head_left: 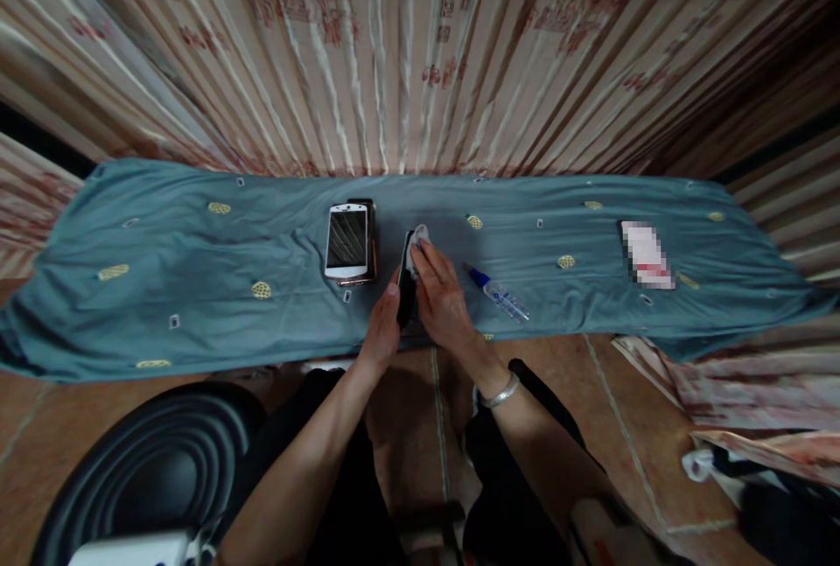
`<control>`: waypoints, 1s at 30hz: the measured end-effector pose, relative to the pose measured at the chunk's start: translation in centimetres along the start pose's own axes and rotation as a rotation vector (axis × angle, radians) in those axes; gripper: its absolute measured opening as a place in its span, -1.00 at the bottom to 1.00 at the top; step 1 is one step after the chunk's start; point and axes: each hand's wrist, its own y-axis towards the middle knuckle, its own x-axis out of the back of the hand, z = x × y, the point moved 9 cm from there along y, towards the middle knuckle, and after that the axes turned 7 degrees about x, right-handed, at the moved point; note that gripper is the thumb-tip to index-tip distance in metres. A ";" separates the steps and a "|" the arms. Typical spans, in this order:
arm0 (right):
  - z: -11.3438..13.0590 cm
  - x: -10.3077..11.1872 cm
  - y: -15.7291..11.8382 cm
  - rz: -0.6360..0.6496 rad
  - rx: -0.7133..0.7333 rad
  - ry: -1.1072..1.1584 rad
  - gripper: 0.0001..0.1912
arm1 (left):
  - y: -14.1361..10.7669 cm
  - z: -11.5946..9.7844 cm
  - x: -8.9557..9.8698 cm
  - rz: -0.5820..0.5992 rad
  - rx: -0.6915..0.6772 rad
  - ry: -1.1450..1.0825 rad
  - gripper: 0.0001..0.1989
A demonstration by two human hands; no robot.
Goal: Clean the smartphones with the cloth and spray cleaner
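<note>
My left hand (pixel 383 321) grips a dark phone (pixel 407 293) by its lower part, tilted up on edge above the cloth. A pale wiping cloth (pixel 418 241) is bunched under the fingers of my right hand (pixel 441 293), pressed against the phone's upper side. To the left lies a white phone (pixel 347 242) with a dark screen, on top of at least one other phone (pixel 374 242). Just right of my right hand is a clear spray bottle (pixel 507 300) with a blue top, lying on its side.
A blue-green cloth with pineapple prints covers the long table (pixel 184 286). A pixelated flat pale item (pixel 648 255) lies at the right. Patterned curtains (pixel 394 59) hang behind. A black round ribbed object (pixel 157 470) stands on the tiled floor at lower left.
</note>
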 end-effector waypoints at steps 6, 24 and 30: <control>-0.6 0.4 0.2 0.003 -0.032 -0.008 -0.41 | -0.1 0.5 -0.4 0.009 0.035 0.005 -0.34; -0.1 0.1 0.2 0.020 -0.025 0.012 -0.41 | -0.3 -0.1 -0.2 0.003 0.022 0.036 -0.38; 0.7 -0.3 -0.1 0.024 0.006 0.020 -0.40 | 0.0 0.5 0.3 -0.024 0.012 -0.017 -0.35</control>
